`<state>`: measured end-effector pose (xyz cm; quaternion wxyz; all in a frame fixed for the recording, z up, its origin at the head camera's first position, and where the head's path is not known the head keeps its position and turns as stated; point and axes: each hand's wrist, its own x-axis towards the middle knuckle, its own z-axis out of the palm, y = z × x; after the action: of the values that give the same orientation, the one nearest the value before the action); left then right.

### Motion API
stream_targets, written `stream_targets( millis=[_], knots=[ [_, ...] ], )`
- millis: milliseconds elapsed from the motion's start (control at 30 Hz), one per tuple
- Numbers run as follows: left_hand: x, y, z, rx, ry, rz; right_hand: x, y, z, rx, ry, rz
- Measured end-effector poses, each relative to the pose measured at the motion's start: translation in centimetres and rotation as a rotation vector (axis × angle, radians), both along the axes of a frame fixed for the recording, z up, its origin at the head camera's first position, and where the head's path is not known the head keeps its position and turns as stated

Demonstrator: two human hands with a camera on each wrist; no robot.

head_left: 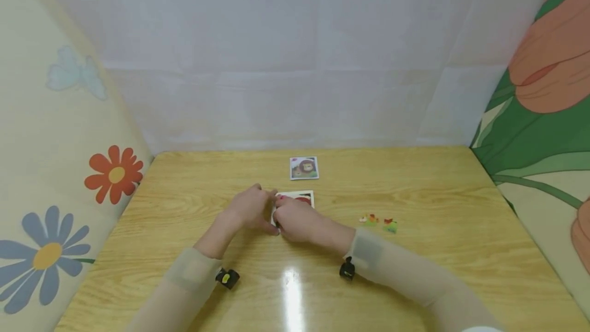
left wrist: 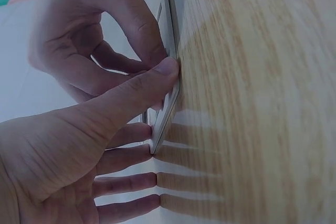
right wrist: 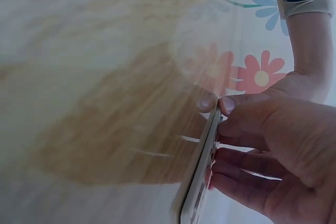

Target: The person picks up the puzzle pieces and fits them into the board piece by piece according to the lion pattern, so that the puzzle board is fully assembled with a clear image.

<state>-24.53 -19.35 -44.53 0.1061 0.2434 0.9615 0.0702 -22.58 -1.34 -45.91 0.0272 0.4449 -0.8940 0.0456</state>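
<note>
A thin square board (head_left: 295,192) with a white border and a reddish picture lies flat on the table, mostly covered by the hands. My left hand (head_left: 251,209) spans its left side: the thumb presses the near edge, and nearly straight fingers touch the left edge and the tabletop. Over the board's left part, my right hand (head_left: 297,219) reaches down with bent fingers, its fingertips on the surface beside the left thumb. In the right wrist view those fingertips meet the face of the board (right wrist: 194,192); I cannot tell if they pinch a small piece.
Behind the board lies a square picture card (head_left: 304,168) showing a lion. Several small colourful pieces (head_left: 371,219) are scattered to the right on the wooden table (head_left: 415,183). A white cloth (head_left: 295,65) hangs at the back, with flower-painted panels at both sides.
</note>
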Motion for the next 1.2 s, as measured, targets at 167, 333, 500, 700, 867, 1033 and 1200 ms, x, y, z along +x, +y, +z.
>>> stream_targets(
  millis=[167, 333, 500, 700, 867, 1033, 1200],
  knots=[
    [0.1, 0.1, 0.1, 0.002, 0.006, -0.009, 0.0, -0.1, 0.5, 0.022, -0.033, -0.022],
    [0.1, 0.0, 0.1, 0.014, 0.006, -0.001, -0.5, -0.1, 0.4, 0.009, -0.051, 0.000],
    [0.2, -0.1, 0.0, 0.014, -0.007, 0.002, -0.8, 0.3, 0.0, 0.035, -0.021, 0.051],
    [0.1, -0.3, -0.2, 0.008, -0.002, -0.004, -0.9, 0.6, 0.2, 0.066, -0.010, 0.101],
    [0.1, -0.4, -0.3, 0.005, 0.007, 0.001, -1.3, 0.9, 0.2, -0.007, -0.050, 0.121],
    [0.1, -0.4, -0.2, 0.000, 0.007, 0.005, -1.9, 1.4, -0.1, -0.062, -0.089, 0.183],
    [0.1, -0.4, -0.2, -0.014, 0.012, -0.002, -2.8, 3.0, 0.8, -0.127, -0.275, 0.136]
  ],
)
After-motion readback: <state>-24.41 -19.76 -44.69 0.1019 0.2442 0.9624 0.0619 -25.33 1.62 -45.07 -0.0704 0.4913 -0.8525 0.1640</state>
